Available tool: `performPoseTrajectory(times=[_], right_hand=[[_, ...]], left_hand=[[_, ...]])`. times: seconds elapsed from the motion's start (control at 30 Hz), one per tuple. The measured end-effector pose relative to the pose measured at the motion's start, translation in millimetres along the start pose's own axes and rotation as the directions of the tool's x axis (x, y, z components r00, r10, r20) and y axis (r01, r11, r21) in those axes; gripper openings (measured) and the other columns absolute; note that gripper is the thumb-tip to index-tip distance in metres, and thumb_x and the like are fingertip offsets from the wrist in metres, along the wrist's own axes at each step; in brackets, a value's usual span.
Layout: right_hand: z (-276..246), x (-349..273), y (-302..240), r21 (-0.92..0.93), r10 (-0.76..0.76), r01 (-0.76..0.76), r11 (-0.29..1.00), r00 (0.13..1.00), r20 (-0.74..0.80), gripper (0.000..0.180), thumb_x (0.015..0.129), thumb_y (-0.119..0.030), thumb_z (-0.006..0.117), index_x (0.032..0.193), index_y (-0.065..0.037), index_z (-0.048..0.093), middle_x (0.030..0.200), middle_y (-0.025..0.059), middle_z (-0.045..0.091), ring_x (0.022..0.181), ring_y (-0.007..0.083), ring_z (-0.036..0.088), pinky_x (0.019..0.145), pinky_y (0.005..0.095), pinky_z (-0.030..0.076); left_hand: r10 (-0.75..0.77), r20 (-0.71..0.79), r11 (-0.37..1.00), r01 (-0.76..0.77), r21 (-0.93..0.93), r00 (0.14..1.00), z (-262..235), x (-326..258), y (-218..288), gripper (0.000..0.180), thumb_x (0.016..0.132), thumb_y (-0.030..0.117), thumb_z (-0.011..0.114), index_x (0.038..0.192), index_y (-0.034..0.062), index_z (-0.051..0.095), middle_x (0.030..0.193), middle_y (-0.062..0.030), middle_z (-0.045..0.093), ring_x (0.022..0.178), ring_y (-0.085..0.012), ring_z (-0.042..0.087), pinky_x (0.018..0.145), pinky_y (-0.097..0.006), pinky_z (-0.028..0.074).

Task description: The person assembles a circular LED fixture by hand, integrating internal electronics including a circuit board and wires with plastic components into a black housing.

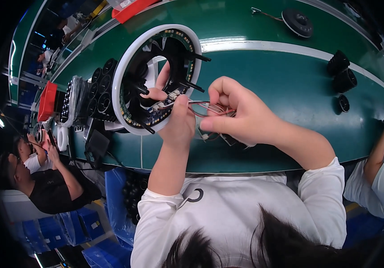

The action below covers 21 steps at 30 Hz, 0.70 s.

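Closely, white ring point(118, 89) clasped by left fingers point(181, 106), wires point(206, 107) between loosely curled right fingers point(224, 88)

No words or numbers can be read. Below the left hand point(177, 121), the white cloth T-shirt point(245, 207) has a dark, curved mark point(195, 195) on it. Up and to the right of the right hand point(241, 114), the dark grey, round disc point(297, 23) has tiny, pale marks, too small to read. Far down and left of the left hand, small, white labels point(94, 225) sit on blue plastic bins point(86, 218), too blurry to read.
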State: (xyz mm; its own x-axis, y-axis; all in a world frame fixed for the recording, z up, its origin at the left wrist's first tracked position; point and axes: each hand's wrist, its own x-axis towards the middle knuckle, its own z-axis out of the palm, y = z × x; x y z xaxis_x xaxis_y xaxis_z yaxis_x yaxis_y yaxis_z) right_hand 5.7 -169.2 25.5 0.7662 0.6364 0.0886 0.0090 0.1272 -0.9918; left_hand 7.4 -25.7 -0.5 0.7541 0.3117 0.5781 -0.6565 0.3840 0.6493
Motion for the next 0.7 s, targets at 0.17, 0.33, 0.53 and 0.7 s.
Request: performPoseTrajectory(times=[0.17, 0.33, 0.53, 0.7], right_hand=[[0.8, -0.2, -4.2, -0.128, -0.174, 0.161, 0.979, 0.980, -0.101, 0.024, 0.073, -0.016, 0.065, 0.086, -0.005, 0.048, 0.069, 0.0019, 0.052, 0.060, 0.0091, 0.049, 0.055, 0.0214, 0.040], [-15.8, 7.8, 0.7, -0.840, -0.701, 0.442, 0.315, 0.705, 0.108, 0.021, 0.065, -0.022, 0.067, 0.083, -0.012, 0.061, 0.061, 0.0021, 0.053, 0.057, 0.0193, 0.053, 0.050, 0.0288, 0.040], [-20.9, 5.5, -3.6, -0.913, -0.643, 0.353, 0.203, 0.752, 0.148, 0.028, 0.055, -0.026, 0.072, 0.078, -0.014, 0.061, 0.057, -0.0025, 0.053, 0.049, 0.0129, 0.050, 0.045, 0.0249, 0.033], [-13.9, 3.0, -1.6, -0.948, -0.592, 0.211, 0.238, 0.805, 0.031, 0.024, 0.057, -0.026, 0.072, 0.073, -0.014, 0.059, 0.057, -0.0053, 0.054, 0.049, 0.0103, 0.051, 0.044, 0.0243, 0.033]], left_hand=[[-0.017, 0.080, 0.997, 0.010, 0.081, 0.997, -5.2, -4.3, 0.9, 0.031, 0.072, -0.005, 0.050, 0.093, 0.0103, 0.033, 0.122, -0.0331, 0.033, 0.088, -0.0255, 0.058, 0.066, -0.023, 0.050], [-0.021, 0.124, 1.000, 0.019, 0.017, 0.992, -1.9, -6.9, -3.0, 0.030, 0.074, -0.002, 0.053, 0.094, 0.0102, 0.034, 0.119, -0.0321, 0.037, 0.106, -0.0338, 0.047, 0.087, -0.039, 0.043], [-0.220, 0.138, 0.975, 0.219, 0.022, 0.966, -8.1, -9.2, -3.3, 0.025, 0.078, -0.003, 0.050, 0.093, 0.0105, 0.035, 0.123, -0.0284, 0.035, 0.107, -0.0329, 0.046, 0.086, -0.039, 0.044], [-0.137, 0.152, 0.990, 0.132, 0.040, 0.979, -2.9, -11.2, -8.6, 0.025, 0.078, -0.004, 0.051, 0.091, 0.0097, 0.035, 0.124, -0.0292, 0.033, 0.108, -0.0323, 0.046, 0.089, -0.039, 0.042]])
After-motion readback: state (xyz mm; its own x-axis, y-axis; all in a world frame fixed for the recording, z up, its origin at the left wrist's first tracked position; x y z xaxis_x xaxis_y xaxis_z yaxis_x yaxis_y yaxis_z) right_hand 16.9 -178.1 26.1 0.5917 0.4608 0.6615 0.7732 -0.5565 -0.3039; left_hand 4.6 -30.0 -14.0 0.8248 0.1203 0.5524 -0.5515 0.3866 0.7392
